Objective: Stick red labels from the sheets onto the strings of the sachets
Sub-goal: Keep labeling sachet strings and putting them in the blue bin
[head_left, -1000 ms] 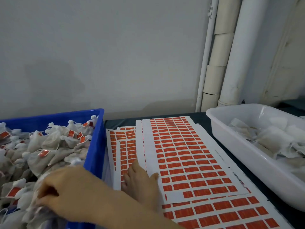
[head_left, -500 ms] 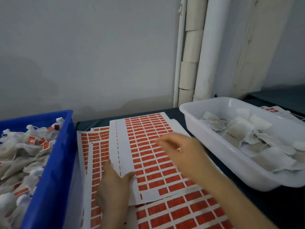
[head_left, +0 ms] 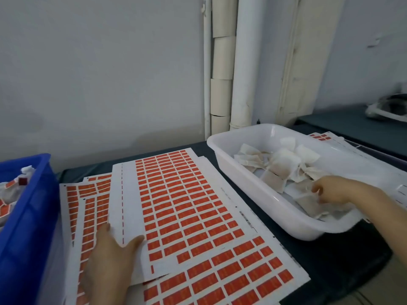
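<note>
While our left hand (head_left: 110,260) lies flat on the label sheet (head_left: 176,194), our right hand (head_left: 339,190) curls among sachets (head_left: 284,166) in the tub (head_left: 253,194) alongside, grip unclear.

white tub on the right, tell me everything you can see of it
The white tub is a glossy plastic bin, rectangular with rounded corners and a rolled rim. It sits on the dark table, right of the label sheets, holding pale sachets. The right hand reaches in among them; its grip is blurred.

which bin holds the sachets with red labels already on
The blue bin at the left: its sachets carry red labels; those in the white bin are plain.
</note>
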`<move>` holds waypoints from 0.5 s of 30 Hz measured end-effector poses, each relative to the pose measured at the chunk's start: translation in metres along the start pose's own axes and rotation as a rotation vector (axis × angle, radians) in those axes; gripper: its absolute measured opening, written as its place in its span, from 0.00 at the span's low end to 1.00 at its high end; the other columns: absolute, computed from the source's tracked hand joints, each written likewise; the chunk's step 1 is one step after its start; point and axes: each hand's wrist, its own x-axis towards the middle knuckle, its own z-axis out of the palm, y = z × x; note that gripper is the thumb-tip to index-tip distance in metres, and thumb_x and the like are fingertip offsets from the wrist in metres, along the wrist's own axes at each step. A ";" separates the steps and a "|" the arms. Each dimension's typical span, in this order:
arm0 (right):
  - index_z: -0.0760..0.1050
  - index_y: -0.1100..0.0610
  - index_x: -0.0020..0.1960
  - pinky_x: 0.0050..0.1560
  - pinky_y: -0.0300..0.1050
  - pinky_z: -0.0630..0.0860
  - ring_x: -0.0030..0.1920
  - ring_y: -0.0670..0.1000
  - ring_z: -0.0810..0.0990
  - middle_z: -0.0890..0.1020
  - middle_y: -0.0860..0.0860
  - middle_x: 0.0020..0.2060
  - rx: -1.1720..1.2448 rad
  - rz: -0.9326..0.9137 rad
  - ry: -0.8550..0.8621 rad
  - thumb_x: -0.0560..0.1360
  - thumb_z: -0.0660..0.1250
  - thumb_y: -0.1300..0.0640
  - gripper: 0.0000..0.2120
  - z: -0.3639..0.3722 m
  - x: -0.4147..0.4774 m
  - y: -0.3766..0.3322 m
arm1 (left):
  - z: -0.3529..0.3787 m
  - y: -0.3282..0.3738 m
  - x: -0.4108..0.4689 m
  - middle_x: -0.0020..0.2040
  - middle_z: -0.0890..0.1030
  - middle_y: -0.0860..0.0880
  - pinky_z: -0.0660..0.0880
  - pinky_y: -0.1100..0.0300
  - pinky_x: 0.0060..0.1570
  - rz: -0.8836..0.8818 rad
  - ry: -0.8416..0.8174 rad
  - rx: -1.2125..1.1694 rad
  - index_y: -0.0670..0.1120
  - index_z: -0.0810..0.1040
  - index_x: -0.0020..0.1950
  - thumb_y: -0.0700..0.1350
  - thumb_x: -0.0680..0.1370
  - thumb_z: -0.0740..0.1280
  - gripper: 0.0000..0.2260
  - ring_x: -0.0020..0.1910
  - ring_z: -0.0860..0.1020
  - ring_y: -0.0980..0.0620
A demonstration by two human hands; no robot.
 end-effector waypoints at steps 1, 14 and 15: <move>0.71 0.55 0.64 0.54 0.41 0.71 0.54 0.51 0.75 0.76 0.52 0.58 0.008 0.010 -0.008 0.74 0.66 0.56 0.19 0.002 0.001 0.002 | -0.001 0.000 0.000 0.71 0.67 0.45 0.68 0.36 0.60 0.005 -0.005 0.003 0.50 0.58 0.72 0.58 0.68 0.72 0.39 0.66 0.70 0.37; 0.72 0.46 0.44 0.49 0.45 0.70 0.51 0.53 0.71 0.73 0.51 0.50 0.055 -0.047 0.138 0.69 0.66 0.53 0.05 0.000 -0.008 -0.009 | -0.002 0.002 0.001 0.72 0.67 0.44 0.68 0.36 0.60 -0.018 -0.039 -0.007 0.48 0.59 0.73 0.54 0.69 0.73 0.38 0.67 0.69 0.36; 0.74 0.51 0.43 0.44 0.44 0.71 0.46 0.52 0.74 0.77 0.51 0.46 0.170 -0.117 0.170 0.69 0.66 0.55 0.03 -0.001 -0.008 -0.010 | -0.002 0.002 0.001 0.71 0.67 0.44 0.69 0.37 0.60 -0.015 -0.041 -0.002 0.48 0.58 0.73 0.54 0.69 0.73 0.38 0.66 0.70 0.37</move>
